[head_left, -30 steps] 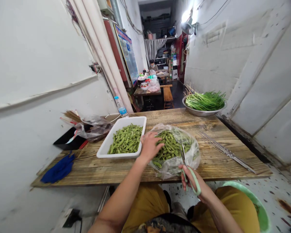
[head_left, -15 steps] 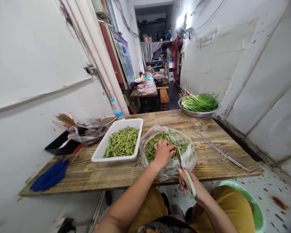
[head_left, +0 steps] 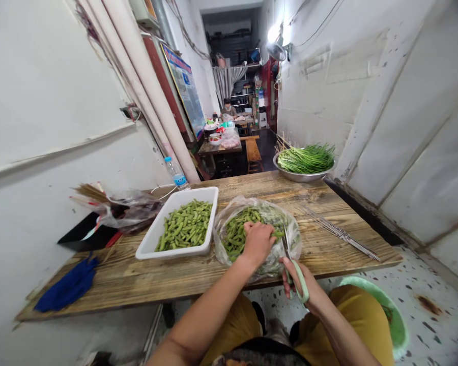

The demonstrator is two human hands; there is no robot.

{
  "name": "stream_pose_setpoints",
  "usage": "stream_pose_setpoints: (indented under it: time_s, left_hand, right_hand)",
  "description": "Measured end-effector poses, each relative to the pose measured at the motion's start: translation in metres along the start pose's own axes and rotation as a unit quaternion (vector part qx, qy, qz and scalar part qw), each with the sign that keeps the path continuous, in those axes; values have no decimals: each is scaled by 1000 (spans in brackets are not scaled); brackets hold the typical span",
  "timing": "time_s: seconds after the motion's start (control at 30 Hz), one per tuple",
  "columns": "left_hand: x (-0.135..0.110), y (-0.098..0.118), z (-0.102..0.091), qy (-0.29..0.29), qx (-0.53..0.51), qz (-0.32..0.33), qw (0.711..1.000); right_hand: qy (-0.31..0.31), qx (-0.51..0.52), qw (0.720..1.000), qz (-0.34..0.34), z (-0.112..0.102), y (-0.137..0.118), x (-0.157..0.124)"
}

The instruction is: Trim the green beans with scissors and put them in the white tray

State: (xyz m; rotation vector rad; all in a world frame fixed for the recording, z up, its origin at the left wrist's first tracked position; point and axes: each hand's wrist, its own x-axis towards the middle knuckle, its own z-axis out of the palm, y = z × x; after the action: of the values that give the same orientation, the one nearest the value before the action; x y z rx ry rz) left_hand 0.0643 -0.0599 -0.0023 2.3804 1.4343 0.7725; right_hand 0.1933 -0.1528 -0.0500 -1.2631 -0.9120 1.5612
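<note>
My left hand (head_left: 258, 240) is over the clear plastic bag (head_left: 221, 244) of edamame pods (head_left: 236, 229), its fingers pinched on a green edamame pod (head_left: 278, 234) that points right. Scissors (head_left: 300, 282) with pale green handles are in my right hand (head_left: 307, 284), thumb and fingers in the loops. Their blades point up and away, close by the tip of the pod; whether they touch it I cannot tell. Left of the bag is a white tray (head_left: 140, 250) holding many more pods.
On the wooden table (head_left: 156, 277) lie metal skewers (head_left: 341, 234) at right and a blue cloth (head_left: 66, 284) at left. A metal bowl of green stalks (head_left: 307, 158) and a water bottle (head_left: 177, 174) stand at the far edge. Below right is a green bin (head_left: 399, 315). A person (head_left: 228, 108) sits far back.
My left hand now has a pod sticking out toward the scissors. The scissors' blades have swung slightly more upright beside it. The whole view has shifted a little.
</note>
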Motion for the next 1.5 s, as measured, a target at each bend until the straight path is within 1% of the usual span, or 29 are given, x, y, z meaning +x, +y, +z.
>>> stream_pose_setpoints:
  time_s: [0.13,0.23,0.33,0.43,0.5,0.53,0.67,0.7,0.73,0.77,0.83,0.97,1.07,1.23,1.37,1.5]
  left_hand:
    - [-7,-4,2,4,-53,-14,999]
    - [-9,-5,2,12,-112,-40,993]
    - [-9,-3,-1,28,-182,-77,980]
    - [-7,-4,-5,28,-255,-113,960]
    - [-6,-7,-6,26,-325,-143,934]
    - [-5,-9,-6,23,-370,-163,914]
    - [-3,-12,-7,24,-544,-239,804]
    - [-4,-12,-7,29,-569,-248,784]
    - [-4,-11,-7,34,-585,-251,770]
    - [-5,-11,-6,38,-595,-250,763]
    - [-6,-9,-5,50,-595,-243,765]
    - [-8,-9,-3,100,-558,-224,793]
    - [-8,-9,-2,102,-547,-215,802]
    - [-9,-10,0,101,-554,-224,795]
    - [-10,-8,1,109,-564,-243,782]
    - [-11,-4,-1,102,-572,-259,771]
  right_hand:
    - [1,-4,1000,-14,1,-2,2]
    - [-6,-14,999,-28,4,0,3]
    - [-9,-28,999,-32,7,3,6]
    - [-8,-40,999,-24,9,6,8]
    - [-9,-40,999,-26,10,5,7]
    - [-14,-36,999,-27,10,3,6]
    - [-57,3,998,-1,16,-6,-4]
    - [-65,18,998,7,17,-8,-6]
    - [-68,35,997,13,19,-9,-8]
    - [-67,50,996,17,20,-10,-8]
    - [-60,66,996,10,21,-11,-8]
    - [-45,65,997,-6,21,-14,-7]
    - [-43,57,997,-4,21,-17,-7]
    - [-40,13,999,-20,19,-16,-6]
    - [-45,-29,998,-42,17,-15,-5]
    - [-51,-22,997,-52,16,-12,-2]
